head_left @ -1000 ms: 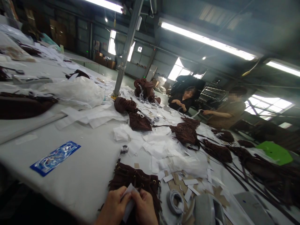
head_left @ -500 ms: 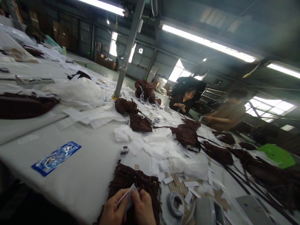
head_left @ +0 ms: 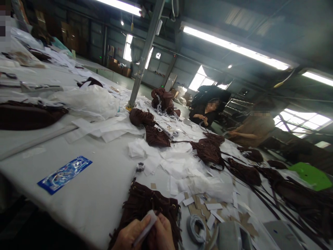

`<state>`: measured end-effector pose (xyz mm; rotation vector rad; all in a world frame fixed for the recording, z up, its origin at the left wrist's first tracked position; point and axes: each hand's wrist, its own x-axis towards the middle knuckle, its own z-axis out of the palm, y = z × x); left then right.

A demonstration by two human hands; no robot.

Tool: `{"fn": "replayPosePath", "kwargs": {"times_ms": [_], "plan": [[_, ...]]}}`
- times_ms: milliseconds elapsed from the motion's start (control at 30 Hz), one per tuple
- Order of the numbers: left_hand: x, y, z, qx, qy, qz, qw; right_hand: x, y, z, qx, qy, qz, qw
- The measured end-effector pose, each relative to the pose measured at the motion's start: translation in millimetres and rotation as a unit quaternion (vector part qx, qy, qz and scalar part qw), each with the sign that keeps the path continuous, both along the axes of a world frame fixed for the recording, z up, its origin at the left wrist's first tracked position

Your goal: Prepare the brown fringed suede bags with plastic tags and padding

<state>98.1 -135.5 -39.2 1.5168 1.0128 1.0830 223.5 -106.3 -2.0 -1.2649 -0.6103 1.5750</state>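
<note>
A dark brown fringed handbag (head_left: 140,196) with brass eyelets lies on the white table in front of me. Over it, my left hand (head_left: 131,233) is closed on a folded strip of white paper (head_left: 146,227). My right hand (head_left: 164,232) is closed too, its fingertips pinched at the right side of the same paper. Part of the bag's cord seems to run up to the paper, but my fingers hide where it goes.
A blue packet (head_left: 65,174) lies to the left. A roll of grey tape (head_left: 196,229), a grey tape dispenser (head_left: 230,236) and cardboard pieces (head_left: 199,205) are at the right. Beyond are white paper sheets (head_left: 171,159), more brown bags (head_left: 208,151) and two co-workers.
The white paper between my hands has become a narrower, folded strip. Both hands have stayed over the bag, and the view has shifted slightly.
</note>
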Motion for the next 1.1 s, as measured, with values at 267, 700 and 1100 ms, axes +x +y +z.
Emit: {"fn": "replayPosePath", "kwargs": {"times_ms": [267,700,1100], "plan": [[-2,-2,8.4,-0.05,-0.024,-0.023,0.998,12,-1,-9.6,0.063,-0.108,0.031,0.992],[12,15,6.4,-0.281,-0.177,-0.064,0.941,13,-8,-14.0,0.053,-0.116,0.057,0.99],[16,-1,7.7,-0.281,-0.144,-0.004,0.949,60,-40,14.6,0.07,-0.33,-0.022,0.941]]}}
